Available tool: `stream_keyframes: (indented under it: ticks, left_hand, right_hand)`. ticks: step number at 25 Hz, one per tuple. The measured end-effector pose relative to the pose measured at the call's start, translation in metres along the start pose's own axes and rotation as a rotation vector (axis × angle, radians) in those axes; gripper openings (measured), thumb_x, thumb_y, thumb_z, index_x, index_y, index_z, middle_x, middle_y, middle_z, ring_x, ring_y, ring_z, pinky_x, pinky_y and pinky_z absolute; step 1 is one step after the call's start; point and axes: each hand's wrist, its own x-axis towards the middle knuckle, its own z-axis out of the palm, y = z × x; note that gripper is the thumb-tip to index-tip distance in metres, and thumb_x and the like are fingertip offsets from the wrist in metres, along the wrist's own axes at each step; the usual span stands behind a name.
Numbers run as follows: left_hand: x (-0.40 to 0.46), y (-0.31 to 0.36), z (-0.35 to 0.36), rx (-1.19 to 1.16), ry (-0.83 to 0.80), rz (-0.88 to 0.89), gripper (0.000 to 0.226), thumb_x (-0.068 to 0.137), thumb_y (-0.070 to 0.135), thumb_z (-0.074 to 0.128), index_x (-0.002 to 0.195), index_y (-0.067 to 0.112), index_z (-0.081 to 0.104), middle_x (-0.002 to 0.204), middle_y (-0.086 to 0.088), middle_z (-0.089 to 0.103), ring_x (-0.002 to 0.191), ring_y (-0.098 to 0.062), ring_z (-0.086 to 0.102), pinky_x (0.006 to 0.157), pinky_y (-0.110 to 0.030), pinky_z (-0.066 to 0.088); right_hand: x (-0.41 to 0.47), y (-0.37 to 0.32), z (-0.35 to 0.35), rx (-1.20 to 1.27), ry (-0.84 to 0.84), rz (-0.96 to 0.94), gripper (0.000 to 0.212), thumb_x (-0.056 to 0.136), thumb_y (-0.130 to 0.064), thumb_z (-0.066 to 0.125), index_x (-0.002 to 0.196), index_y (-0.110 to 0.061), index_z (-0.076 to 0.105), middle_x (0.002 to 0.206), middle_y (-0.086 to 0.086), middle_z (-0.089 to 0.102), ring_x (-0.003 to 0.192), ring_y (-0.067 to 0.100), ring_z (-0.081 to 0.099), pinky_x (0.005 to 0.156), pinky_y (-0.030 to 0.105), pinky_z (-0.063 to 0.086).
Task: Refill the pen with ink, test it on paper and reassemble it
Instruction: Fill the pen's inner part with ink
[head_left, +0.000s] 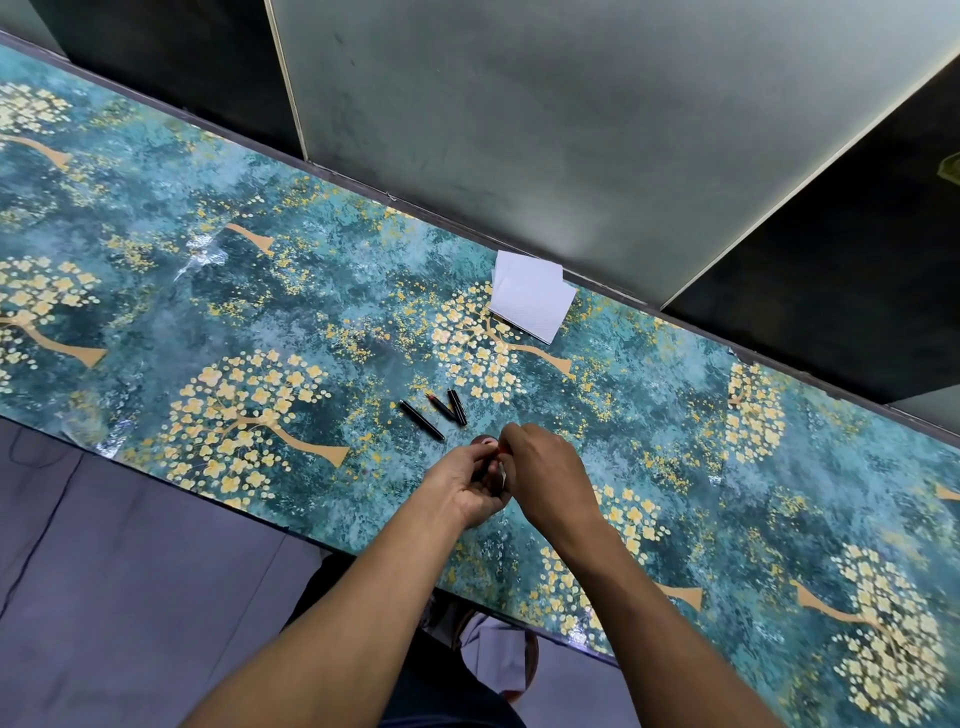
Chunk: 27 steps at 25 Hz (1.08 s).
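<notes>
Fingers (506, 434) of both hands pinch small bottle (485, 441) (mostly hidden).

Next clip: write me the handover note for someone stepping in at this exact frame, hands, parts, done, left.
Left hand and right hand: together at the table's near edge, fingers curled around a small object with a red-and-white top, probably the ink bottle; mostly hidden.
Parts: three black pen pieces on the patterned table just beyond the hands: a long piece, a red-tipped piece, a short piece. White paper lies by the far edge.
Done: pen disassembled.
Left: filling apparently not begun; test on paper, reassemble.
</notes>
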Motion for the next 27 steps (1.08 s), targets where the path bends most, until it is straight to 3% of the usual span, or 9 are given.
stream_keyframes:
  ticks: [10, 18, 24, 27]
  left_hand:
    - [0.0044, 0.0012, -0.0014, -0.043, -0.005, -0.003, 0.006, 0.089, 0.004, 0.065, 0.092, 0.0, 0.061, 0.074, -0.007, 0.058, 0.056, -0.01, 0.048, 0.042, -0.027, 0.052]
    - [0.0038, 0.0018, -0.0022, 0.005, -0.011, -0.015, 0.009, 0.089, 0.006, 0.065, 0.087, -0.001, 0.061, 0.071, -0.009, 0.053, 0.056, -0.012, 0.047, 0.043, -0.029, 0.053]
    - [0.0016, 0.0016, -0.0015, -0.041, -0.013, -0.006, 0.008, 0.088, 0.004, 0.066, 0.093, 0.0, 0.063, 0.075, -0.007, 0.06, 0.057, -0.01, 0.051, 0.042, -0.027, 0.051]
    - [0.002, 0.0027, -0.0013, -0.056, -0.023, -0.004, 0.009, 0.088, 0.004, 0.066, 0.094, -0.001, 0.062, 0.079, -0.01, 0.058, 0.058, -0.011, 0.051, 0.043, -0.026, 0.052]
  right_hand:
    - [0.0012, -0.0002, 0.0038, -0.071, 0.019, 0.041, 0.025, 0.105, -0.028, 0.044, 0.093, -0.011, 0.058, 0.094, 0.011, 0.066, 0.082, 0.033, 0.062, 0.062, 0.035, 0.033]
    - [-0.0005, 0.0008, 0.0007, 0.025, -0.005, 0.035, 0.006, 0.097, -0.021, 0.056, 0.095, -0.015, 0.056, 0.089, 0.007, 0.063, 0.075, 0.03, 0.057, 0.059, 0.035, 0.035]
    - [0.0017, -0.0015, 0.0031, -0.06, 0.018, 0.028, 0.022, 0.103, -0.025, 0.046, 0.093, -0.011, 0.058, 0.088, 0.011, 0.064, 0.078, 0.033, 0.061, 0.06, 0.035, 0.032]
    - [-0.0004, 0.0001, 0.0051, -0.007, 0.034, 0.047, 0.019, 0.102, -0.028, 0.049, 0.094, -0.013, 0.058, 0.088, 0.007, 0.063, 0.077, 0.03, 0.06, 0.06, 0.035, 0.034]
